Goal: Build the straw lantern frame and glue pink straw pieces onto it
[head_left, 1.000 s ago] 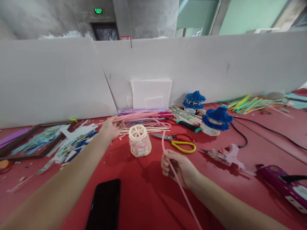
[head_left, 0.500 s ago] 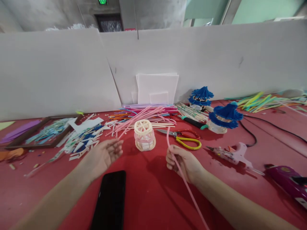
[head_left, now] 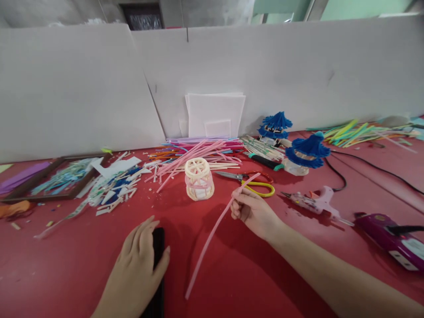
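A pink pipe cleaner is pinched near its upper end in my right hand, and its long part slants down to the left. My left hand lies over a black phone, thumb spread from the fingers, covering much of it. Between and beyond my hands stands a small round frame of cream sticks with a pink band around its middle. Scissors with yellow and red handles lie just behind my right hand.
Behind the frame is a pile of pink and coloured pipe cleaners. Two blue-roofed models, pliers, a glue gun and a purple device are to the right. Scraps and a brown frame lie left; a white board stands behind.
My left hand has come down toward me onto the phone. In my right hand the pipe cleaner has swung, its long end now pointing down-left instead of down-right. The view has tilted slightly downward.
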Demonstrator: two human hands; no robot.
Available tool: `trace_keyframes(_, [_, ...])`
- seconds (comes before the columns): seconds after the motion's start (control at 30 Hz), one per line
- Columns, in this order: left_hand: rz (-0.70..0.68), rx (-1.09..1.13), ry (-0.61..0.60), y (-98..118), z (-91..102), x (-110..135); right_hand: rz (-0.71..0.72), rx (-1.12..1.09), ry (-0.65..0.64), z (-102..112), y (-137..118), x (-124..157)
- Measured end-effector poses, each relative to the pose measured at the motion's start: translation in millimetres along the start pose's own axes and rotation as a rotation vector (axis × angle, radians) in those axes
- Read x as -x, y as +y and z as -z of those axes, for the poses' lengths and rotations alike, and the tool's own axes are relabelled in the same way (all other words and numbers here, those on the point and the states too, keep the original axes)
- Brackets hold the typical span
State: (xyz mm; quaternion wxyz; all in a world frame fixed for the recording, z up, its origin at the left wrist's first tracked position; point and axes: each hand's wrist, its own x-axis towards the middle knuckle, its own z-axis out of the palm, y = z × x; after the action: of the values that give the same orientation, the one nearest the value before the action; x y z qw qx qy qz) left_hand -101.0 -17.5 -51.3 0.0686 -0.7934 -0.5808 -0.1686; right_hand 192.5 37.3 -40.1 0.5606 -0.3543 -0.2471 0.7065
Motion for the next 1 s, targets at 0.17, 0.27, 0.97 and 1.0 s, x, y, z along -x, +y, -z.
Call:
trace_keyframes(0.17, [0.041, 0.1, -0.119, -48, -1.1, -2, 0.004, 0.089, -0.046, -1, 2, 1])
trace_keyframes(0.27, [0.082, 0.1, -0.117, -48, 4.7, -15, 0.005, 0.173, -0.087, 0, 4, -1])
trace_keyframes(0.97, [0.71, 1.787, -0.707, 49, 7.7, -87, 0.228, 1.841, 0.015, 27, -80, -20])
trace_keyframes(1.0, [0.708, 1.819, -0.7, 49, 7.3, -88, 0.172, 1.918, 0.013, 30, -89, -25])
